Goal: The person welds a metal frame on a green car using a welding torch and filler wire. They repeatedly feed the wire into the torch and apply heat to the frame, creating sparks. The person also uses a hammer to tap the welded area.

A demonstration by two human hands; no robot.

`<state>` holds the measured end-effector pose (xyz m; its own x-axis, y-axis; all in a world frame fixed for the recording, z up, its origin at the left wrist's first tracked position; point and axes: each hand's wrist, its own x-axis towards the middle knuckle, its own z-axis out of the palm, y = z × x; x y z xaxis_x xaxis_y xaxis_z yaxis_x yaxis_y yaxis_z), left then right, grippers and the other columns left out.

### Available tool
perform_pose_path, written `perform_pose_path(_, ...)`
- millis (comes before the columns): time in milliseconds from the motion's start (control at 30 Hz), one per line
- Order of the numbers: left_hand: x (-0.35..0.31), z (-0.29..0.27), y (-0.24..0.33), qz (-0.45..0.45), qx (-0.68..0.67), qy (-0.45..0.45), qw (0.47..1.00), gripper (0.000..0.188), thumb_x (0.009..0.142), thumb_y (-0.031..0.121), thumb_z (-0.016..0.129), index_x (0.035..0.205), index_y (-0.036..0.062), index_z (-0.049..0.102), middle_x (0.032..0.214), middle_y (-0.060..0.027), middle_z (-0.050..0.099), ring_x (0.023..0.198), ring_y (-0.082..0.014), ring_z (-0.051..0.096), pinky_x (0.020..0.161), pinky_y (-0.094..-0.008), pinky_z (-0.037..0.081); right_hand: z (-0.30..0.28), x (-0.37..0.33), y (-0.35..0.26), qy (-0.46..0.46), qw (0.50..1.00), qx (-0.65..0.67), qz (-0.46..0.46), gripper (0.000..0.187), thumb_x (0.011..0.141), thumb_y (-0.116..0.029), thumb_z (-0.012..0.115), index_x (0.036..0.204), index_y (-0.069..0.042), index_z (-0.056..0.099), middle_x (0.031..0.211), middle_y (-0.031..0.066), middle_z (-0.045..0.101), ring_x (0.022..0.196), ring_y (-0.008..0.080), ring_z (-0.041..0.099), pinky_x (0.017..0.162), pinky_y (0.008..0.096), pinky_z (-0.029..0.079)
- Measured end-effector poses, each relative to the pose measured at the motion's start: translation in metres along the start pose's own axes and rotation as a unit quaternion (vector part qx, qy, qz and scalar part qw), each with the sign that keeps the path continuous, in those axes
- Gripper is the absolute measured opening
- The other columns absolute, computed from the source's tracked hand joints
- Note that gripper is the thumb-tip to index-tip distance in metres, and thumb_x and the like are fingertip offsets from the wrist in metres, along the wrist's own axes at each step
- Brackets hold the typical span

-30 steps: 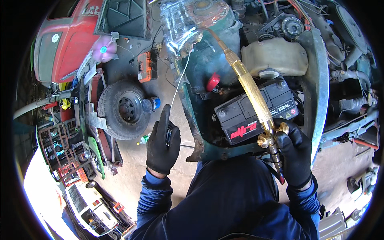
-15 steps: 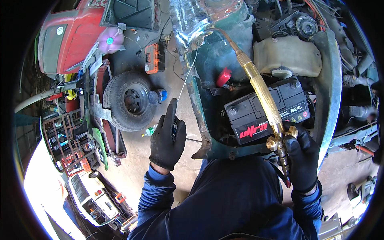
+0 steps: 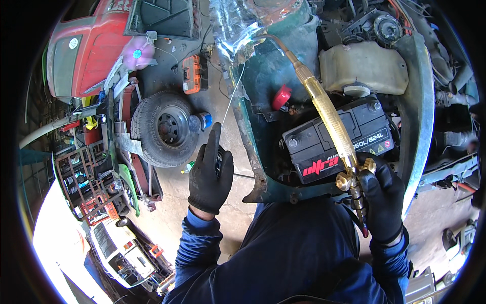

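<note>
My right hand (image 3: 383,205), in a black glove, is closed around the valve end of a brass welding torch (image 3: 331,119). The torch slants up and left, and its curved copper tip is at the brightly lit edge of a metal body panel (image 3: 238,28). My left hand (image 3: 209,177), also gloved in black, grips a thin filler rod (image 3: 234,96) with the forefinger stretched along it. The rod runs up toward the same lit edge, near the torch tip. What lies inside the left palm is partly hidden.
Below the torch sits a black car battery (image 3: 314,147), with a pale plastic tank (image 3: 362,66) beyond it and a red cap (image 3: 281,97) beside it. On the left floor are a wheel (image 3: 167,129), an orange-and-black case (image 3: 192,74) and a bottle with a blue band (image 3: 205,120). A red vehicle body (image 3: 93,45) stands farther left.
The view has shifted slightly, moving the lit panel a little left in the picture. Both hands keep their grips, and the torch tip stays at the panel edge.
</note>
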<state>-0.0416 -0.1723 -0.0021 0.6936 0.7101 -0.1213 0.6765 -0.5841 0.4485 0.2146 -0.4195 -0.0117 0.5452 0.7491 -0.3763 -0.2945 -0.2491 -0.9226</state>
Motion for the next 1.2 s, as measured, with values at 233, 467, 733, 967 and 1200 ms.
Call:
perform_pose_path(233, 0.0047, 0.0018, -0.0015, 0.012, 0.018, 0.007, 1.0, 0.065, 0.104, 0.01, 0.061, 0.165, 0.0041, 0.041, 0.102, -0.0217, 0.065, 0.087, -0.0348, 0.07, 0.076, -0.0463, 0.055, 0.0008, 0.0002, -0.0019, 0.003, 0.999, 0.025, 0.037, 0.034, 0.111, -0.022, 0.061, 0.133, 0.004, 0.066, 0.099, 0.0106, 0.077, 0.079, 0.0111, 0.071, 0.072, 0.0285, 0.058)
perform_pose_path(467, 0.0081, 0.0038, -0.0054, 0.018, 0.023, 0.017, 0.999, 0.065, 0.103, 0.01, 0.062, 0.165, 0.0056, 0.042, 0.102, -0.0209, 0.065, 0.086, -0.0361, 0.07, 0.076, -0.0465, 0.055, 0.0026, 0.0029, -0.004, 0.002, 0.998, 0.03, 0.048, 0.034, 0.11, -0.021, 0.061, 0.134, 0.004, 0.066, 0.095, 0.0099, 0.076, 0.076, 0.011, 0.07, 0.07, 0.0281, 0.057)
perform_pose_path(733, 0.0078, 0.0047, -0.0044, 0.018, 0.017, 0.017, 1.0, 0.065, 0.103, 0.009, 0.063, 0.165, 0.0058, 0.043, 0.101, -0.0209, 0.065, 0.086, -0.0356, 0.07, 0.077, -0.0464, 0.055, 0.0026, 0.0024, -0.0037, 0.007, 0.999, 0.026, 0.047, 0.034, 0.11, -0.02, 0.061, 0.135, 0.003, 0.066, 0.096, 0.0093, 0.076, 0.077, 0.011, 0.07, 0.07, 0.0285, 0.057)
perform_pose_path(967, 0.0091, 0.0046, -0.0042, 0.02, 0.012, 0.021, 1.0, 0.065, 0.103, 0.008, 0.063, 0.165, 0.0058, 0.043, 0.098, -0.0202, 0.065, 0.083, -0.0344, 0.069, 0.075, -0.0469, 0.055, 0.0032, 0.0025, -0.0034, 0.008, 0.999, 0.021, 0.043, 0.036, 0.111, -0.022, 0.062, 0.135, 0.003, 0.066, 0.1, 0.0084, 0.077, 0.08, 0.01, 0.07, 0.074, 0.0281, 0.057)
perform_pose_path(1200, 0.0102, 0.0045, -0.0044, 0.027, 0.02, 0.024, 0.999, 0.065, 0.103, 0.008, 0.063, 0.165, 0.0063, 0.043, 0.097, -0.0203, 0.065, 0.083, -0.0344, 0.069, 0.075, -0.0467, 0.055, 0.0019, 0.0044, -0.0026, -0.003, 1.0, 0.009, 0.023, 0.038, 0.111, -0.025, 0.062, 0.137, 0.003, 0.066, 0.101, 0.0086, 0.077, 0.081, 0.0089, 0.07, 0.072, 0.0268, 0.057)
